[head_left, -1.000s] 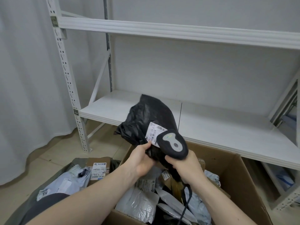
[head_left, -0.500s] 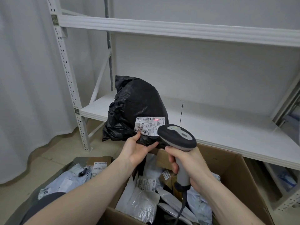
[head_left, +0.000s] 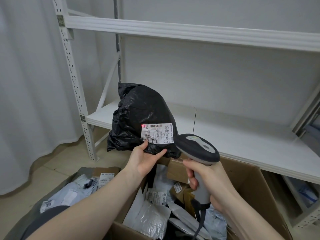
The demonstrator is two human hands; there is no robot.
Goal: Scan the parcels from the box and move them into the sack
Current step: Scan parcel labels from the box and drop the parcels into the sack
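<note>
My left hand [head_left: 144,159] holds a crumpled black plastic parcel [head_left: 138,115] up by its lower edge, above the cardboard box [head_left: 251,184]. The parcel's white label [head_left: 156,133] faces me, with a red scanner dot at its top left corner. My right hand [head_left: 207,181] grips the handle of a grey and black barcode scanner [head_left: 199,149], its head pointing at the label from the right. The box below holds several grey and white mailers and brown parcels. The dark green sack [head_left: 83,170] lies open at the lower left with several parcels in it.
A white metal shelving rack [head_left: 225,135] stands behind the box, with its lower shelf just beyond the parcel. A grey curtain [head_left: 31,84] hangs at the left over a tiled floor. The scanner's cable [head_left: 199,224] runs down over the box.
My left hand has raised and turned the black parcel so its label faces up flat. The scanner has drawn back to the right, and its red dot has moved to the label's left corner.
</note>
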